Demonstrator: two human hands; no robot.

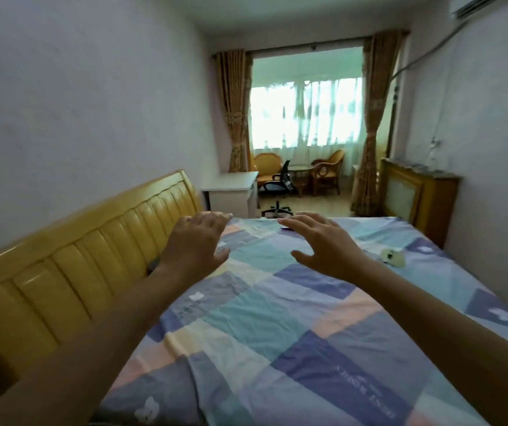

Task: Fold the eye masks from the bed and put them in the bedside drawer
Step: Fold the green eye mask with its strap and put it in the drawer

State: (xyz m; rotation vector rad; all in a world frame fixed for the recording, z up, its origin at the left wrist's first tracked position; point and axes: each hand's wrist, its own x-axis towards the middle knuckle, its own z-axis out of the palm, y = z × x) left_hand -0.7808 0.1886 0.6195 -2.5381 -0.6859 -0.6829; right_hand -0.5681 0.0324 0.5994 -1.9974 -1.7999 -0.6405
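Both my arms stretch out over the bed, which has a patchwork sheet in blue, teal and pink. My left hand hovers near the headboard with fingers straight and holds nothing. My right hand is spread open above the sheet, also empty. A pale eye mask with dark eye marks lies on the sheet to the right of my right hand. A small dark item, perhaps another mask, peeks out beyond my right fingertips at the far edge. No drawer is in view.
A yellow wooden headboard runs along the left. A white desk and a black office chair stand past the bed. A wooden cabinet lines the right wall. Curtains frame a balcony with wicker chairs.
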